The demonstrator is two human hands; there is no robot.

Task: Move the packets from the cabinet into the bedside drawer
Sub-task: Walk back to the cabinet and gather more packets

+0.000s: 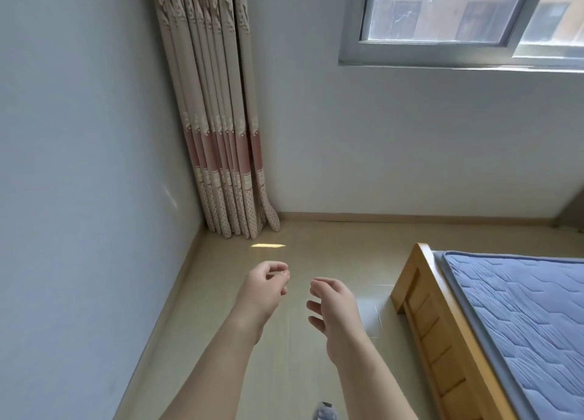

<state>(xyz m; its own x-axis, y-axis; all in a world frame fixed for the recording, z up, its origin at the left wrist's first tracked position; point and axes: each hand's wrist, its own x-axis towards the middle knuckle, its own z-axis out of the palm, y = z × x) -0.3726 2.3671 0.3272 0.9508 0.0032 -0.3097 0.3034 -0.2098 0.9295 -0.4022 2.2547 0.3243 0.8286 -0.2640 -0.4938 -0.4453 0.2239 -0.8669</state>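
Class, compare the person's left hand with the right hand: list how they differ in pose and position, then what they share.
1. The left hand has its fingers loosely curled toward the thumb; the right hand has its fingers spread apart and straighter.
2. The left hand sits higher in the picture; the right hand sits lower and closer to the bed.
Shared: both are bare, hold nothing and hang over the floor.

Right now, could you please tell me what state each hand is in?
Left hand: open, fingers loosely curled, holding nothing.
Right hand: open, fingers relaxed, holding nothing.
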